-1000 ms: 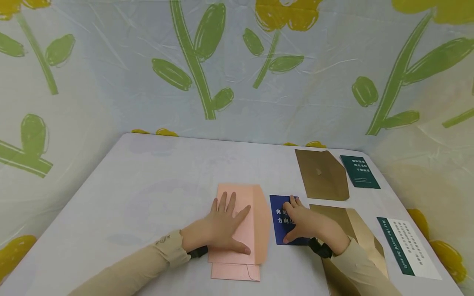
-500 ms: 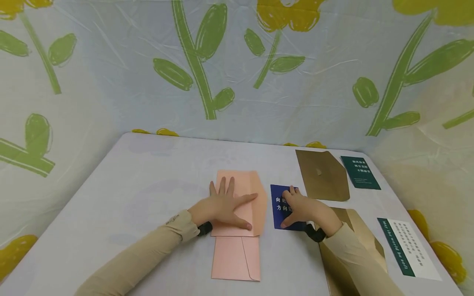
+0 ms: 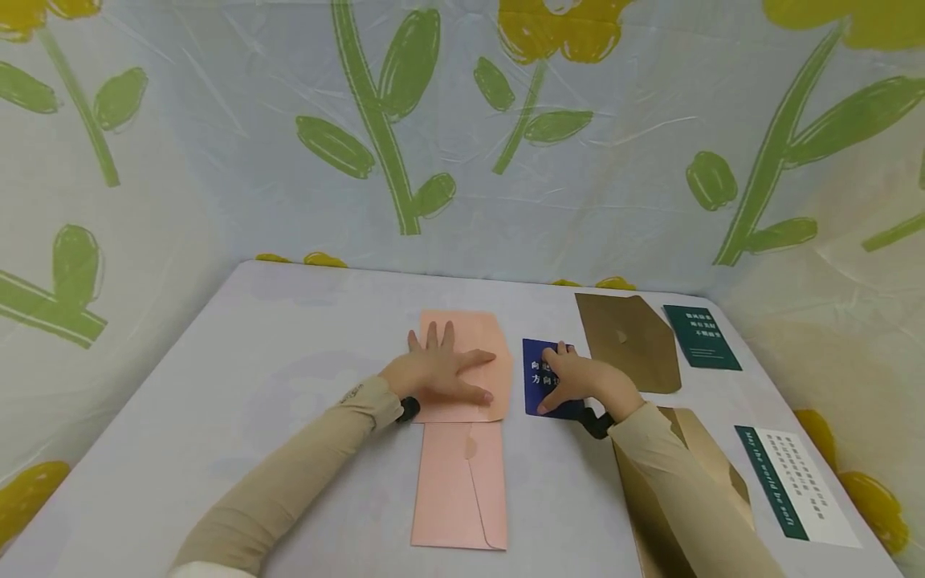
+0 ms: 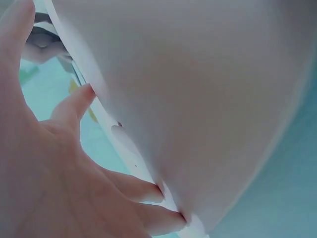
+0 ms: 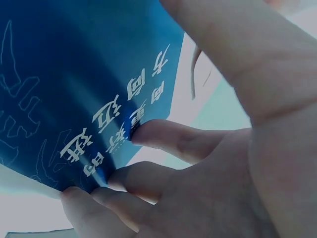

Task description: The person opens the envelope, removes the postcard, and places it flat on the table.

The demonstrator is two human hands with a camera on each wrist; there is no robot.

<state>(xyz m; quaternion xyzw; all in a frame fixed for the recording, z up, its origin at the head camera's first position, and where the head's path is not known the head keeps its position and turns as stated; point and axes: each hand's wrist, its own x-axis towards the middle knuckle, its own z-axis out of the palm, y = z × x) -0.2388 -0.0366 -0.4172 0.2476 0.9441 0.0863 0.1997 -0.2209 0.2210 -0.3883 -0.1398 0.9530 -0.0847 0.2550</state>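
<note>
My left hand rests with spread fingers on a pink envelope, whose flap points right. In the left wrist view its fingertips press the pale envelope surface. A second pink envelope lies nearer me, its far end covered by the first. Just to the right, my right hand lies over a dark blue card printed with white characters. Close up in the right wrist view, several fingertips press the face of that blue card, and the thumb reaches its edge.
Two gold envelopes lie on the right, one farther back and one nearer, partly under the right sleeve. Beyond them are a dark green card and a green-and-white card. A flowered cloth rises behind the table.
The upper pink envelope has slid away from me under the left hand, uncovering most of the one beneath. The blue card has slid away too, under the right hand.
</note>
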